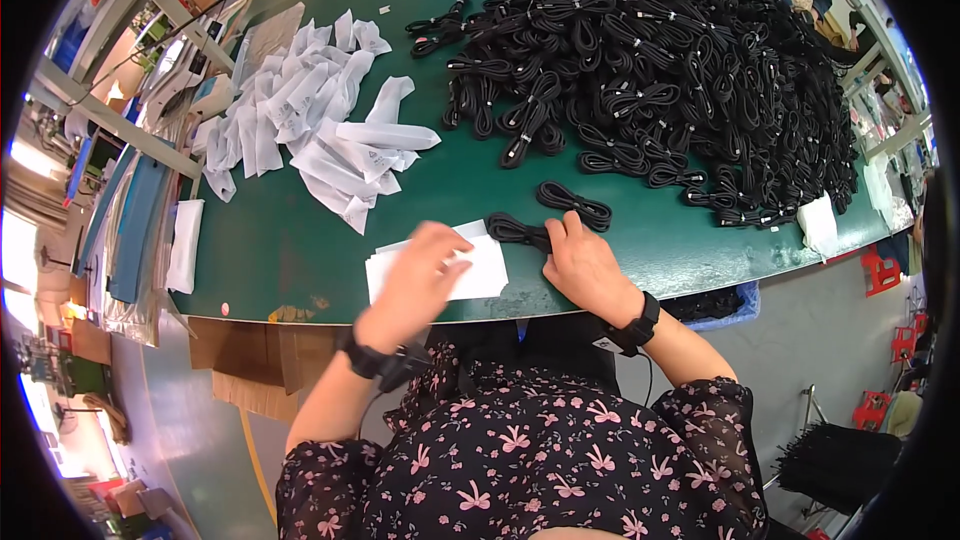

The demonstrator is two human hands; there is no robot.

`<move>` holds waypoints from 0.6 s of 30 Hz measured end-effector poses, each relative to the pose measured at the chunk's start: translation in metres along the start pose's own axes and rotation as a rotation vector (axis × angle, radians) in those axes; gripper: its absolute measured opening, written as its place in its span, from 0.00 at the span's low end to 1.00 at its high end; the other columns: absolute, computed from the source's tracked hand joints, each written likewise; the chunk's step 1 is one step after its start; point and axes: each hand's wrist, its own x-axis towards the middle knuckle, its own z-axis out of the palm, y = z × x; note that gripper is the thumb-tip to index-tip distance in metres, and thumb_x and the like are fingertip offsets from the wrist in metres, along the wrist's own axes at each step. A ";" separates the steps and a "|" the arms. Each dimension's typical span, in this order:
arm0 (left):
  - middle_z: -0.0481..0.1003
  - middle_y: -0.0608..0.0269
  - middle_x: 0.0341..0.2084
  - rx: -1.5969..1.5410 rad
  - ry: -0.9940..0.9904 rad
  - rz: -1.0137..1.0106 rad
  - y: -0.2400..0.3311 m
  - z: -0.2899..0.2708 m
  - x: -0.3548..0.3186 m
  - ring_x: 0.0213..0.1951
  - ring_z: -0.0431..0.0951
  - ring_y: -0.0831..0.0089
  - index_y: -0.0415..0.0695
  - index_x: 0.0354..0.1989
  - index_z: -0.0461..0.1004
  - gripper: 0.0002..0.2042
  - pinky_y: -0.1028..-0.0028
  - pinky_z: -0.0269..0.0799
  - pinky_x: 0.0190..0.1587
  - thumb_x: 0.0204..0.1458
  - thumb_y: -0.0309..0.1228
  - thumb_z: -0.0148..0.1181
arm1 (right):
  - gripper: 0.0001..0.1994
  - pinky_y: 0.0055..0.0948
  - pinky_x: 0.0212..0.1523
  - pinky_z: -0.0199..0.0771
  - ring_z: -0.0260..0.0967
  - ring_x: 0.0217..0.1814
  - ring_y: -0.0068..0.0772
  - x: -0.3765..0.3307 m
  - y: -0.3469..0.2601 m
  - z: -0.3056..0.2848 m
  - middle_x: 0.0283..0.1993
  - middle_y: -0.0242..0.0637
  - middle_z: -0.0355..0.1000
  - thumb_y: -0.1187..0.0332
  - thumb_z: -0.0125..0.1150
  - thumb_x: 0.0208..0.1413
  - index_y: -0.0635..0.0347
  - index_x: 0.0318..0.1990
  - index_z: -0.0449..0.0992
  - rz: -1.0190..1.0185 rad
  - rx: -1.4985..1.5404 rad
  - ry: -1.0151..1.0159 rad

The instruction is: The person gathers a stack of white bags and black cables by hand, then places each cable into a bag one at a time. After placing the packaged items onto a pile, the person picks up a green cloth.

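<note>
A flat stack of white paper-like sleeves (pixel 482 265) lies at the table's near edge. Over its left part is my left hand (pixel 420 270), slightly blurred, thumb and fingers apart with nothing visible between them. My right hand (pixel 588 265) pinches one end of a coiled black cable (pixel 515 229), whose other end reaches over the stack's upper right corner. Just beyond those fingers lies another coiled black cable (pixel 575 205), loose on the table. Bands with cords circle both my wrists.
A large heap of coiled black cables (pixel 660 80) covers the far right of the green table (pixel 450 175). Filled white sleeves (pixel 320 120) are piled at the left. A white packet (pixel 818 227) sits at the right edge, and a metal frame (pixel 120 120) stands at left.
</note>
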 end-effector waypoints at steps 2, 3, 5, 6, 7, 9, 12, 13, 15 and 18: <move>0.72 0.56 0.36 0.038 -0.009 0.037 -0.006 0.027 -0.008 0.35 0.76 0.63 0.38 0.41 0.74 0.11 0.71 0.74 0.37 0.49 0.21 0.63 | 0.20 0.39 0.37 0.73 0.69 0.37 0.47 0.001 -0.002 -0.005 0.40 0.48 0.63 0.70 0.67 0.46 0.69 0.45 0.68 0.042 0.010 -0.045; 0.72 0.56 0.35 0.084 0.008 0.039 -0.007 0.036 -0.008 0.34 0.76 0.62 0.38 0.40 0.74 0.09 0.70 0.74 0.36 0.49 0.21 0.63 | 0.20 0.39 0.38 0.73 0.68 0.38 0.47 0.002 -0.003 -0.008 0.40 0.48 0.63 0.70 0.67 0.45 0.69 0.45 0.68 0.092 0.018 -0.087; 0.71 0.54 0.33 0.178 0.044 0.043 -0.011 0.046 -0.010 0.33 0.76 0.60 0.38 0.36 0.74 0.07 0.69 0.74 0.34 0.49 0.21 0.62 | 0.20 0.39 0.39 0.73 0.68 0.39 0.47 0.002 -0.004 -0.011 0.41 0.48 0.63 0.70 0.67 0.45 0.68 0.45 0.69 0.142 0.026 -0.128; 0.71 0.54 0.33 0.178 0.041 0.045 -0.014 0.049 -0.011 0.33 0.76 0.60 0.38 0.36 0.74 0.07 0.69 0.74 0.34 0.49 0.21 0.62 | 0.20 0.38 0.39 0.72 0.67 0.40 0.46 0.002 -0.005 -0.011 0.40 0.48 0.64 0.71 0.66 0.45 0.68 0.45 0.69 0.126 -0.051 -0.058; 0.71 0.54 0.33 0.164 0.045 0.007 -0.017 0.051 -0.011 0.32 0.76 0.59 0.37 0.36 0.74 0.06 0.68 0.74 0.34 0.49 0.21 0.62 | 0.19 0.38 0.40 0.72 0.67 0.41 0.46 0.001 -0.006 -0.011 0.40 0.47 0.64 0.72 0.65 0.46 0.68 0.46 0.69 0.109 -0.127 0.011; 0.71 0.54 0.32 0.136 0.054 -0.069 -0.022 0.054 -0.013 0.31 0.76 0.58 0.37 0.34 0.73 0.06 0.67 0.73 0.34 0.49 0.20 0.62 | 0.19 0.38 0.40 0.71 0.66 0.41 0.46 0.003 -0.010 -0.012 0.40 0.46 0.64 0.72 0.64 0.46 0.68 0.46 0.69 0.093 -0.202 0.082; 0.71 0.55 0.33 0.136 0.041 -0.086 -0.023 0.055 -0.013 0.33 0.75 0.55 0.39 0.33 0.72 0.06 0.63 0.72 0.36 0.48 0.22 0.62 | 0.19 0.37 0.39 0.71 0.66 0.41 0.45 0.011 -0.015 -0.014 0.37 0.45 0.65 0.75 0.61 0.47 0.69 0.48 0.70 -0.026 -0.210 0.184; 0.71 0.56 0.33 0.134 0.035 -0.096 -0.023 0.055 -0.013 0.34 0.74 0.54 0.40 0.32 0.71 0.06 0.61 0.72 0.37 0.47 0.22 0.62 | 0.19 0.37 0.39 0.71 0.66 0.41 0.45 0.012 -0.013 -0.011 0.37 0.45 0.65 0.75 0.61 0.47 0.69 0.48 0.70 -0.024 -0.210 0.186; 0.71 0.56 0.32 0.142 0.044 -0.089 -0.022 0.055 -0.014 0.34 0.74 0.54 0.40 0.32 0.71 0.06 0.61 0.72 0.36 0.48 0.22 0.62 | 0.20 0.37 0.39 0.71 0.66 0.41 0.46 0.012 -0.006 0.005 0.37 0.45 0.65 0.75 0.60 0.48 0.69 0.50 0.70 -0.006 -0.218 0.160; 0.71 0.56 0.31 0.153 0.070 -0.085 -0.018 0.056 -0.013 0.34 0.74 0.54 0.40 0.32 0.71 0.06 0.61 0.72 0.36 0.48 0.22 0.61 | 0.21 0.38 0.40 0.72 0.67 0.40 0.47 0.011 -0.001 0.009 0.37 0.46 0.66 0.76 0.59 0.48 0.69 0.51 0.69 0.018 -0.177 0.152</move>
